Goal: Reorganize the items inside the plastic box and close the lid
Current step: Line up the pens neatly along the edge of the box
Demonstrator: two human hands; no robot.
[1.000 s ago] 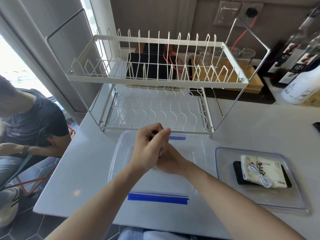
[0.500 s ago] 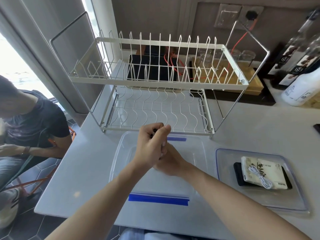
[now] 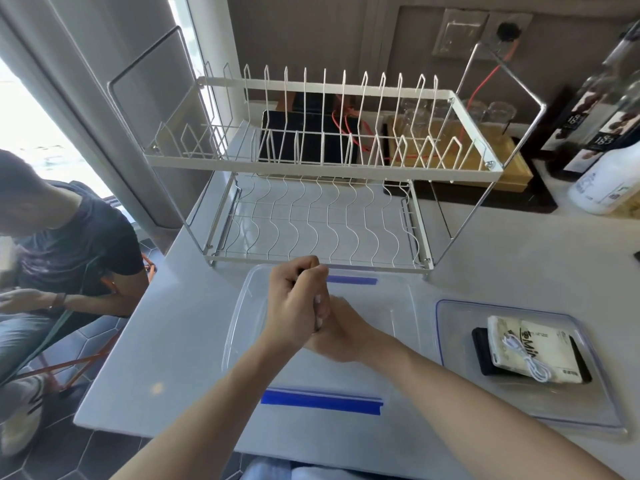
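Head view showed a pale grey table (image 3: 180, 327) beside a bright window, with a seated person (image 3: 62, 244) at the far left over a dark hexagon-tiled floor. A white two-tier wire dish rack (image 3: 322, 188) stood at the far side of the table, a black tablet (image 3: 308, 140) and glasses on a wooden tray (image 3: 509, 164) behind it, and bottles (image 3: 609, 133) at the far right.

Near the table's front edge lay the clear plastic box (image 3: 401, 306), marked with blue strips on its near and far rims. Just right of it lay the clear lid (image 3: 595, 403), bearing a black flat item (image 3: 483, 355), a cream packet (image 3: 530, 348) and a coiled white cable (image 3: 526, 358).

Both hands met above the middle of the box. The left hand (image 3: 294, 306) was curled into a fist round something small and dark that I could not identify. The right hand (image 3: 343, 337) lay against it from below, its fingers hidden, so its grip could not be told.
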